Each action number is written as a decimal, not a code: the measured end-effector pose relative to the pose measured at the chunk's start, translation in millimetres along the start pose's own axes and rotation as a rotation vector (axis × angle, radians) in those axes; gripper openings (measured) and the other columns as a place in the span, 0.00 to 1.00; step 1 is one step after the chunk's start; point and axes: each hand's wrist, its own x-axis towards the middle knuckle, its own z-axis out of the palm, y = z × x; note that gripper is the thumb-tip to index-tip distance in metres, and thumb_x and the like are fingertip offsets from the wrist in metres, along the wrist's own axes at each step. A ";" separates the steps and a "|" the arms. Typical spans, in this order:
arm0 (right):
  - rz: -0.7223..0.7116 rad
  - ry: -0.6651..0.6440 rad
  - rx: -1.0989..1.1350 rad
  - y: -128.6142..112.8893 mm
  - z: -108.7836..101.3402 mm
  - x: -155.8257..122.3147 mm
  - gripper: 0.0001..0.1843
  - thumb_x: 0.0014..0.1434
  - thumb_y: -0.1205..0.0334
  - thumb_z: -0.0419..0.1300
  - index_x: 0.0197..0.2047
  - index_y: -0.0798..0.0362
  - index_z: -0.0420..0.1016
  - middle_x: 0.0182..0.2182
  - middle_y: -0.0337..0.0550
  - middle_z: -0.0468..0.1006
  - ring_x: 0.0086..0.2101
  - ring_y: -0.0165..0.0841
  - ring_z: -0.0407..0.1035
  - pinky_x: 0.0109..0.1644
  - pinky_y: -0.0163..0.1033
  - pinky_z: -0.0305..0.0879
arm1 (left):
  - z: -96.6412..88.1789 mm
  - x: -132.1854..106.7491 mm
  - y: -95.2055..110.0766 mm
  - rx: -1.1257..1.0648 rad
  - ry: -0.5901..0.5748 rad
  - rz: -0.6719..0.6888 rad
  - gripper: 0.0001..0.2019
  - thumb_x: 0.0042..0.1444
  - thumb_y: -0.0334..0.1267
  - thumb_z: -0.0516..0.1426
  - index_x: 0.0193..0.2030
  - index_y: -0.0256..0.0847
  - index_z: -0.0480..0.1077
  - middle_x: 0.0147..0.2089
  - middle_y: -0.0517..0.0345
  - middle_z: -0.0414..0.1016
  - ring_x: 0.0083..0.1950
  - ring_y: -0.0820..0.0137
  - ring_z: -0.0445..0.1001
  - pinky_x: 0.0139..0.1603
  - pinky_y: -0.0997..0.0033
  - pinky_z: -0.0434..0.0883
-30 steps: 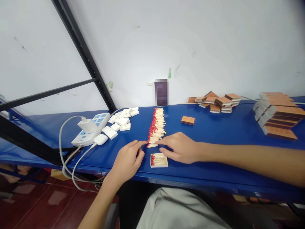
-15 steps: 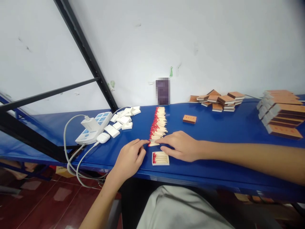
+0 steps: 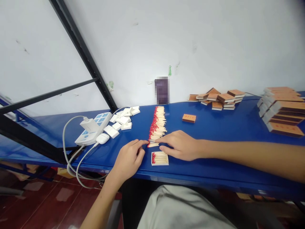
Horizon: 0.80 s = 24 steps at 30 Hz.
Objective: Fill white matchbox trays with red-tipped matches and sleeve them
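Note:
A long row of red-headed matches [image 3: 158,122] lies on the blue table, running from the wall toward me, heads to the left. My left hand [image 3: 130,157] rests beside its near end, the index fingertip touching the match heads and the thumb apart. From the other side my right hand [image 3: 181,144] reaches in, index finger stretched onto the plain ends of the nearest matches, thumb spread below. Neither hand grips anything. Just in front of the row sits a white matchbox tray [image 3: 160,164] partly filled with matches, heads also to the left.
Behind my right hand lies a single orange matchbox [image 3: 189,118]. More matchboxes [image 3: 218,98] are heaped by the wall, with a larger stack [image 3: 283,111] at far right. White trays [image 3: 124,119], a power strip [image 3: 100,119] with cables and a black rack post [image 3: 83,54] stand left.
Both hands stay at the near end of the match row, almost unmoved. The whole view has shifted very slightly.

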 end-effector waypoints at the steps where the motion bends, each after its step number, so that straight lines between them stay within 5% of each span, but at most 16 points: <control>1: -0.002 0.000 0.001 0.2 -0.1 0.0 0.19 0.69 0.57 0.48 0.54 0.51 0.76 0.44 0.47 0.82 0.41 0.39 0.76 0.43 0.40 0.64 | 0.0 0.0 0.0 0.000 0.002 0.002 0.17 0.65 0.32 0.48 0.54 0.43 0.74 0.47 0.53 0.79 0.48 0.60 0.76 0.49 0.63 0.72; 12: 0.014 0.023 -0.023 0.1 2.8 -1.5 0.22 0.69 0.56 0.48 0.61 0.49 0.71 0.48 0.46 0.82 0.43 0.40 0.76 0.44 0.41 0.65 | 0.7 -1.2 1.0 -0.057 0.046 -0.005 0.17 0.65 0.32 0.48 0.55 0.41 0.71 0.49 0.54 0.79 0.48 0.62 0.77 0.50 0.65 0.71; 24: -0.011 0.023 -0.020 -0.3 1.6 -1.3 0.20 0.69 0.57 0.48 0.57 0.50 0.74 0.46 0.46 0.82 0.42 0.40 0.75 0.41 0.39 0.62 | 0.2 -1.6 1.7 -0.078 0.044 -0.023 0.12 0.65 0.31 0.47 0.49 0.43 0.69 0.44 0.56 0.77 0.43 0.63 0.76 0.45 0.66 0.67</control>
